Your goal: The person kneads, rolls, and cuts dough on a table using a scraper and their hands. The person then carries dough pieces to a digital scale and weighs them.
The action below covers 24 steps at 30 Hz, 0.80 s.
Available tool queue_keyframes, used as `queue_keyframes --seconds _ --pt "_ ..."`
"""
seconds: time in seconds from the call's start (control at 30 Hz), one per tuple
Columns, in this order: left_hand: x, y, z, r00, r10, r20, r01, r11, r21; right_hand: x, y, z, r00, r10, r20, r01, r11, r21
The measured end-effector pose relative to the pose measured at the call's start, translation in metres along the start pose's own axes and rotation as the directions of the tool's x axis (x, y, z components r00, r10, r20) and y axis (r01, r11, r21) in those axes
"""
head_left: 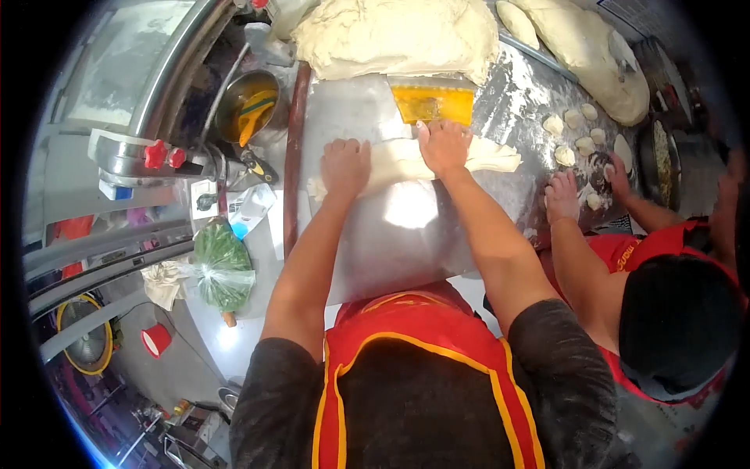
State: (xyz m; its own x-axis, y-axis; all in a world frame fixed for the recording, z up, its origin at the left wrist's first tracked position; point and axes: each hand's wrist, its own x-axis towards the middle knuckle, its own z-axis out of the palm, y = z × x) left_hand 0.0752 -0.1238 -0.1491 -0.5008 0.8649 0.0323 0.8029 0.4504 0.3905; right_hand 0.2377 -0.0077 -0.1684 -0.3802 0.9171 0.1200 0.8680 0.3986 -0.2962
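A long roll of pale dough [397, 166] lies crosswise on the metal worktop [375, 250]. My left hand [345, 166] presses down near its left end, fingers curled over the far side. Farther right, my right hand [445, 147] grips the same roll from above with fingers bent around it. The roll's right end [496, 155] sticks out past my right hand. Just beyond my right fingertips lies a flat yellow-orange rectangular piece [433, 104]; its kind is unclear. Behind it sits a large mass of dough [394, 35].
At right, a co-worker's hands [562, 197] are near several small dough pieces [574, 119] on floured metal. A long dough slab [594, 55] lies at back right. On the left stand a metal pot [248, 102], a dark red rail [296, 156] and bagged greens [222, 266].
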Motion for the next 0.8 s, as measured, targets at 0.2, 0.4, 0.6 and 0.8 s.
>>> queue_keyframes --seconds 0.2,0.4,0.6,0.8 --pt "-0.075 -0.006 -0.052 0.964 0.214 0.156 -0.184 0.965 -0.186 -0.075 0.01 -0.09 0.968 -0.088 0.236 0.052 0.987 0.154" --pt "-0.152 -0.04 -0.015 0.959 0.234 -0.16 -0.241 0.97 -0.028 -0.168 0.005 -0.038 0.924 -0.381 -0.039 0.381 0.905 0.191" --pt "-0.106 -0.039 -0.004 0.999 0.038 -0.02 -0.039 0.998 -0.042 -0.112 0.005 -0.019 0.901 -0.433 0.023 0.432 0.901 0.045" --pt "-0.016 -0.039 -0.008 0.978 0.132 -0.161 -0.122 0.99 0.072 -0.017 -0.025 -0.009 0.967 -0.255 -0.016 0.253 0.95 0.184"
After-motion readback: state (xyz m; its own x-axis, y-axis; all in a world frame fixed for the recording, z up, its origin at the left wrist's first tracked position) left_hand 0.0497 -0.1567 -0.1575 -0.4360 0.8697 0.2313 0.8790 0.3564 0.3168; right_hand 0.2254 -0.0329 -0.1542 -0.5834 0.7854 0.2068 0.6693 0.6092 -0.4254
